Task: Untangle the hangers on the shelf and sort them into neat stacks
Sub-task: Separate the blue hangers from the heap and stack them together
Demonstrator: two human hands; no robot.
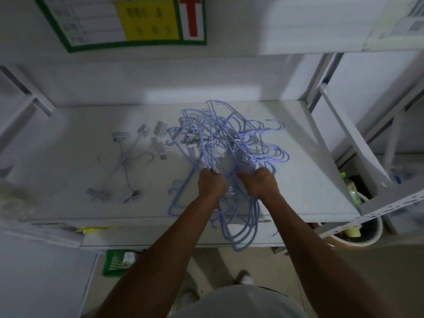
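At the frame's centre, the left hand (211, 184) and right hand (258, 183) are curled around strands of a tangled heap of pale-blue wire hangers (230, 136), spread over the white metal shelf (309, 180). 2 crossed white clip hangers (124, 161) are seen apart at centre left.

Stockroom setting: white slotted-steel shelving (390, 206), green-bordered wall chart (96, 21) with red arrow (191, 14), clip hangers (121, 161) and tangled blue hangers (229, 134) on it.

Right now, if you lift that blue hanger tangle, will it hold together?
Probably: hooks and arms of the blue hangers interlock. They look thin and rigid, so likely light. Those overhanging the shelf edge may slip off.
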